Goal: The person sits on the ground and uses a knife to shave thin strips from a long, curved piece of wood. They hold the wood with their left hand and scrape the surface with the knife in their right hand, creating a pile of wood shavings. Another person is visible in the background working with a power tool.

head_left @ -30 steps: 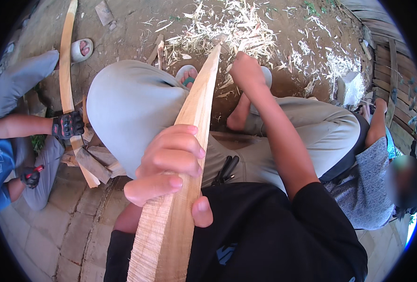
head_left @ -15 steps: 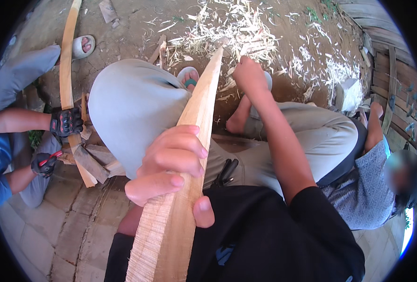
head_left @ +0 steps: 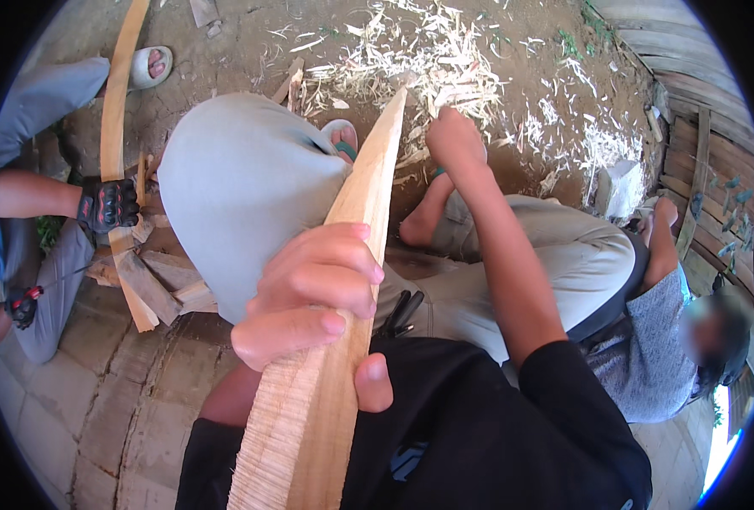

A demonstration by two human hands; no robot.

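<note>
A long pale wooden stake [head_left: 309, 416] runs up from the lower edge across my lap, tapering to a point at its far end. My left hand [head_left: 317, 297] wraps round its middle, fingers over the top and thumb on the right side. Close to the right of the tapered tip, my right hand [head_left: 457, 140] is closed in a fist. Whatever it may hold is hidden behind the hand. A black-handled tool [head_left: 402, 313] rests at my waist, partly covered by the stake.
At left, a person's black-gloved hand [head_left: 109, 205] grips a long wooden strip [head_left: 115, 110] over wood offcuts [head_left: 169, 270]; their other gloved hand [head_left: 24, 306] holds something red. Wood shavings [head_left: 428, 64] cover the ground ahead. Another person [head_left: 640, 348] sits at right, near a plank wall [head_left: 708, 170].
The co-worker's lower gloved hand has drawn away from the strip, leftward. My left hand keeps its grip on the stake; my right hand stays closed near the tip, barely shifted.
</note>
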